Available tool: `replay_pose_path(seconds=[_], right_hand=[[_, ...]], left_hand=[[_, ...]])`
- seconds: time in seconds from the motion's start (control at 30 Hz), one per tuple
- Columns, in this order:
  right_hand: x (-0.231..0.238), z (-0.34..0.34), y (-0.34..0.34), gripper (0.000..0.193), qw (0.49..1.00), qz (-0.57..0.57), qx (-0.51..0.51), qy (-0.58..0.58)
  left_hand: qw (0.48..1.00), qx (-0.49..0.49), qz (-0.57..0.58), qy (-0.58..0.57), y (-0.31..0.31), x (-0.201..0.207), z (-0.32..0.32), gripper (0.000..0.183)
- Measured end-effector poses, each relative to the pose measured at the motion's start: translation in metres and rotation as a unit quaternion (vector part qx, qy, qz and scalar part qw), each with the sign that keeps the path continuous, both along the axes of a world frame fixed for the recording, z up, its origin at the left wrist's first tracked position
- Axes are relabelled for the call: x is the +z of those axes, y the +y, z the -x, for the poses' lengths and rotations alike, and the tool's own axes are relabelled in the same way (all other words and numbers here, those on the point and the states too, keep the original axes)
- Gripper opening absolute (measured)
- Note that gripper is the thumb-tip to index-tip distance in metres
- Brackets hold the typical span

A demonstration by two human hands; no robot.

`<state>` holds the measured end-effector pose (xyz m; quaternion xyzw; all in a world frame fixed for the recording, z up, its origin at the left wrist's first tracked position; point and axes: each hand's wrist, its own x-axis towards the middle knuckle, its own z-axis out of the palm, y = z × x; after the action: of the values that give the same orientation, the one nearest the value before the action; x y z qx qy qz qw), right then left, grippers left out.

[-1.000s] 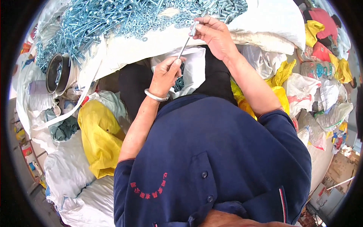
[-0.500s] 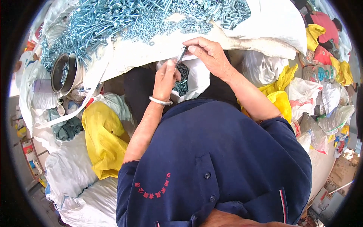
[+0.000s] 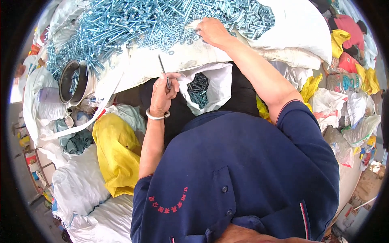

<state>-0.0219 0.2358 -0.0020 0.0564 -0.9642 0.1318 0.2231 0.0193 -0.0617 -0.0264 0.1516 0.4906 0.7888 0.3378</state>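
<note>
My left hand (image 3: 164, 92) is closed around a long thin metal bolt (image 3: 161, 64), whose shaft sticks up and slightly left past the fingers. Farther away, my right hand (image 3: 212, 32) is at the edge of the heap of small nuts and washers (image 3: 162, 39), fingers bent down and together; whatever lies under the fingertips is hidden. Long bolts (image 3: 117, 26) are heaped left of the nuts, and short metal sleeves (image 3: 255, 20) lie to the right. Between my legs, a white sack (image 3: 221, 79) gapes around many dark metal bolts (image 3: 197, 90).
A dark round pot (image 3: 65, 87) with a few bolts in it leans at the left. Yellow (image 3: 115, 156) and white sacks (image 3: 79, 174) lie beside me. More bags (image 3: 324, 103) crowd the right, where a person in red (image 3: 349, 31) is at the far edge.
My right hand has left the bolt and reached forward to the nuts and washers. My left hand has moved left and a little nearer with the bolt, uncovering the sack's opening.
</note>
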Motion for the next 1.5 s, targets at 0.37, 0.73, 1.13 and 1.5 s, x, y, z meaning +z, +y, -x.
replay_pose_path(seconds=[0.37,0.73,1.13,1.5], right_hand=[[0.023,0.013,-0.012,0.012,0.984,0.149,0.037,-0.088],[-0.002,0.023,-0.056,0.01,0.987,0.054,0.095,-0.12],[0.014,0.007,-0.055,0.004,0.981,0.129,0.112,-0.091],[0.028,-0.048,-0.077,0.017,0.839,0.506,0.107,-0.166]], left_hand=[[0.997,-0.036,-0.052,-0.032,0.0,-0.017,0.013,0.054],[0.995,-0.022,-0.087,-0.05,0.002,-0.017,0.015,0.056],[0.996,-0.077,-0.022,-0.035,0.005,-0.015,0.013,0.049],[0.986,-0.117,0.118,0.017,0.015,-0.013,0.01,0.045]])
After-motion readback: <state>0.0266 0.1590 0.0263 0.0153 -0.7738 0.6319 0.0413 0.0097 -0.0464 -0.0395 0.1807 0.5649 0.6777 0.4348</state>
